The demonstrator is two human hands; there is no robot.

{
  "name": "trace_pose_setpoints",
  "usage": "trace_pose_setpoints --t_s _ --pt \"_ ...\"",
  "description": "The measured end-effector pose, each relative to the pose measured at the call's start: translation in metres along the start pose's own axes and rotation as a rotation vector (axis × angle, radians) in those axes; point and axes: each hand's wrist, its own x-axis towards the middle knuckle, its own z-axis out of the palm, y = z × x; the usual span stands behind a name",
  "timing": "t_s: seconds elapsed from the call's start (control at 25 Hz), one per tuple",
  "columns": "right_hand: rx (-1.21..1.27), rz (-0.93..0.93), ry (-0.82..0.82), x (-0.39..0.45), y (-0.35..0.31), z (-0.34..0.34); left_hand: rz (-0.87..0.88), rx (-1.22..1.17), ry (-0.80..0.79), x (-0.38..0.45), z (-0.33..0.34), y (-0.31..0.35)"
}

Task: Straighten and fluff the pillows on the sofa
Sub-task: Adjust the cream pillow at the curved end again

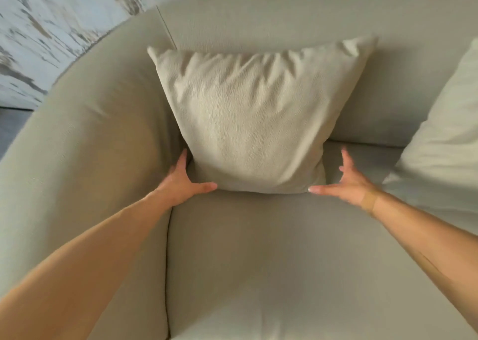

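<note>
From your head camera, you are looking down at a square beige pillow [248, 122]. It stands up on the sofa seat [258, 249] and leans back on the sofa's back cushion [258, 21], close to the round armrest [85, 132] on your left.

Your left hand [185, 182] is at the pillow's bottom left corner. Its fingers are spread wide and flat, and the thumb touches the bottom edge. Your right hand [346, 179] is at the bottom right corner, open wide too, with the thumb tip just at the corner. Neither hand is holding the pillow. There is a tan plaster [368, 201] on your right wrist.

What could go wrong? I think if you push harder with one hand, the pillow could turn crooked or tip over. If you squeeze only at the bottom, the wrinkly top may stay saggy.

The sofa cloth is soft and pale, so the pillow could slide on it. A second, lighter pillow [445, 132] leans at the right edge and looks tilted, so it may need fixing too. Behind the sofa is a wall [51, 24] with white and grey patches. The picture there is blurry.
</note>
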Motion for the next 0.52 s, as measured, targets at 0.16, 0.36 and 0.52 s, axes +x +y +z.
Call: trace_pose_setpoints --t_s 0.16,0.36,0.52 --pt "0.186 0.091 -0.119 0.041 0.006 0.029 -0.031 -0.273 -0.074 0.041 0.023 -0.009" --pt "0.296 0.036 -0.159 0.066 0.002 0.042 -0.065 -0.522 -0.232 0.06 0.03 -0.011" --pt "0.315 0.018 -0.14 0.06 -0.001 0.044 -0.029 -0.603 -0.193 0.062 0.028 -0.004"
